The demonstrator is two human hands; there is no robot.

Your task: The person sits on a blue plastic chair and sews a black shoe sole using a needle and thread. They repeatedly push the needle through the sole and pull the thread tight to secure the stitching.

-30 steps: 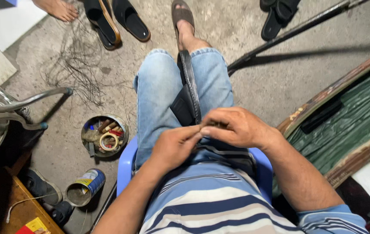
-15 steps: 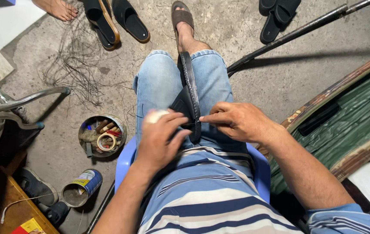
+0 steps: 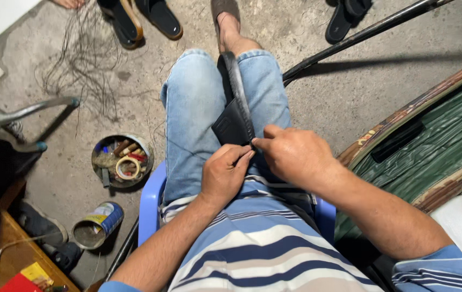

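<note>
I sit on a blue plastic chair in blue jeans, with a black leather piece lying along my lap between my knees. A long dark strip runs along its edge toward my foot. My right hand pinches the near end of that edge with thumb and forefinger. My left hand meets it from the left, fingertips closed on the same spot of the black leather piece.
A round tin of small tools and tape rolls sits on the concrete floor at left, with an open can nearer me. Loose threads litter the floor. Sandals lie ahead, a metal bar at right, green sheeting beside me.
My left hand swung away to the left half a second ago and has come back to meet the right hand at the leather's edge. The right hand stayed nearly still.
</note>
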